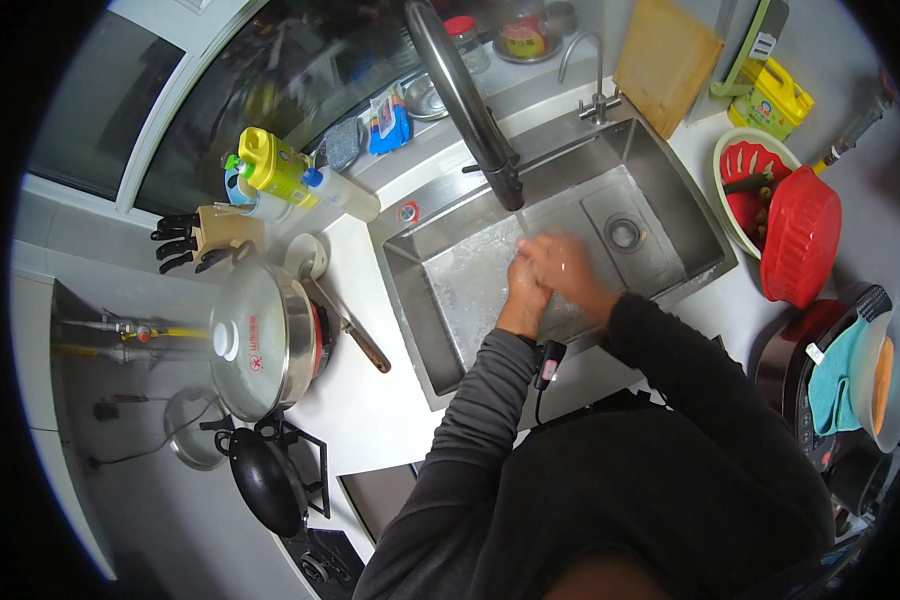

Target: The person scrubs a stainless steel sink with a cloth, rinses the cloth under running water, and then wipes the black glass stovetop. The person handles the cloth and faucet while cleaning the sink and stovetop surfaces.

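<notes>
Both my hands are together over the stainless-steel sink (pixel 465 300), under a thin stream of water from the dark metal faucet (pixel 469 105). My left hand (pixel 526 289) is wet and touches my right hand (pixel 566 266), which is blurred by motion and overlaps its fingers. No object shows between them, though the overlap hides the palms. Water wets the sink floor, and the round drain (pixel 625 233) lies to the right of my hands. A small black device on a cable (pixel 550 364) hangs by my left cuff.
Left of the sink are a ladle (pixel 360 341), a large lidded pot (pixel 251 337), a knife block (pixel 229 229) and a black wok (pixel 266 480). At right stand a red plastic basket (pixel 801 236) and a cooker (pixel 791 367). A wooden cutting board (pixel 667 64) leans behind the sink.
</notes>
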Tool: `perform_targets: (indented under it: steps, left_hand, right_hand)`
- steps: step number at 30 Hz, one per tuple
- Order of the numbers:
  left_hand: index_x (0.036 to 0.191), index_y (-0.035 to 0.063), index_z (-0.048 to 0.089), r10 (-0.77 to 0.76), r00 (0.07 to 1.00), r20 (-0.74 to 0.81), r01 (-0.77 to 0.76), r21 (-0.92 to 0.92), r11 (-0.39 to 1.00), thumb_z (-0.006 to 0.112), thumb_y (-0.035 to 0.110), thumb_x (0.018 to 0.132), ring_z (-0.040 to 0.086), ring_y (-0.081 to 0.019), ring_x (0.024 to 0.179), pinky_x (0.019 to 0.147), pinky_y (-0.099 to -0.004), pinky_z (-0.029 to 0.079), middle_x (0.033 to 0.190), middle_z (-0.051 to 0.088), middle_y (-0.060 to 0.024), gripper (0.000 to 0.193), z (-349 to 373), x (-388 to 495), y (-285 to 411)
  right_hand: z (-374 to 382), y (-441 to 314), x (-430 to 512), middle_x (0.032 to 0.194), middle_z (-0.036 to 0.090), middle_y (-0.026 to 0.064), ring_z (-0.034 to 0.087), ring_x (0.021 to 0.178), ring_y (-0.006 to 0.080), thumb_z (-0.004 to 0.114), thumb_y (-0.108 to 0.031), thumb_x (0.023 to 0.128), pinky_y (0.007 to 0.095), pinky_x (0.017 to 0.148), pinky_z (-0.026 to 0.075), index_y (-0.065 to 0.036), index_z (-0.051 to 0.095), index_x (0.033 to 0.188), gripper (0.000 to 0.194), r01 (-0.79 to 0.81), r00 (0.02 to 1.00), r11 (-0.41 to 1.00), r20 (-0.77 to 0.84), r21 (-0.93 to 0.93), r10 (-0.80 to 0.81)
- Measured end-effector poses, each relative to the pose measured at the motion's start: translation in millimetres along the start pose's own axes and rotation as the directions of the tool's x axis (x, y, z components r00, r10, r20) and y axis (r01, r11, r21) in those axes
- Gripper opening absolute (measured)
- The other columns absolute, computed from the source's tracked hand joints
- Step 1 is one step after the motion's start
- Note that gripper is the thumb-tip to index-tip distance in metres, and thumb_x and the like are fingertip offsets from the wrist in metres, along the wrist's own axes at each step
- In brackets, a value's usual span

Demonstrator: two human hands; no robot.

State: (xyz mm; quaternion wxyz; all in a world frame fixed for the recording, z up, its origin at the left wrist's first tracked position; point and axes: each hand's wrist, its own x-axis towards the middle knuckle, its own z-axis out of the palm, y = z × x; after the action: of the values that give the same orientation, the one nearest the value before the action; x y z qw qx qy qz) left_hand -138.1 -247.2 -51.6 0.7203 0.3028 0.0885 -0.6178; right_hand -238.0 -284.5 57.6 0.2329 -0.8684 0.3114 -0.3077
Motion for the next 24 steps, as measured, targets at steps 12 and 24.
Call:
perform_targets:
  steps: [12,24]
  left_hand:
    - [0.118,0.0111,0.059,-0.206,0.974,0.095,0.187,0.180,0.966,0.037,0.053,0.100,0.064,-0.0237,0.101,0.077,-0.0397,0.054,0.114,0.064,-0.0080,0.051,39.6,-34.6,2.4]
    - [0.118,0.0102,0.058,-0.042,0.965,-0.258,0.122,0.300,0.946,0.037,0.046,0.100,0.062,-0.0208,0.104,0.078,-0.0373,0.053,0.112,0.064,-0.0067,0.044,48.4,-39.0,14.2]
  right_hand:
    - [39.6,25.5,17.3,0.088,0.053,0.0148,0.053,0.082,0.0373,0.059,-0.018,0.091,0.0443,0.073,0.042,-0.004,0.060,0.087,0.015,0.008,0.971,0.963,-0.232,0.268,0.057]
    - [37.0,22.0,-7.3,0.101,0.066,0.0166,0.062,0.094,0.0301,0.050,-0.014,0.095,0.0367,0.083,0.047,-0.005,0.065,0.116,0.027,-0.066,0.997,0.781,0.065,0.621,0.032]
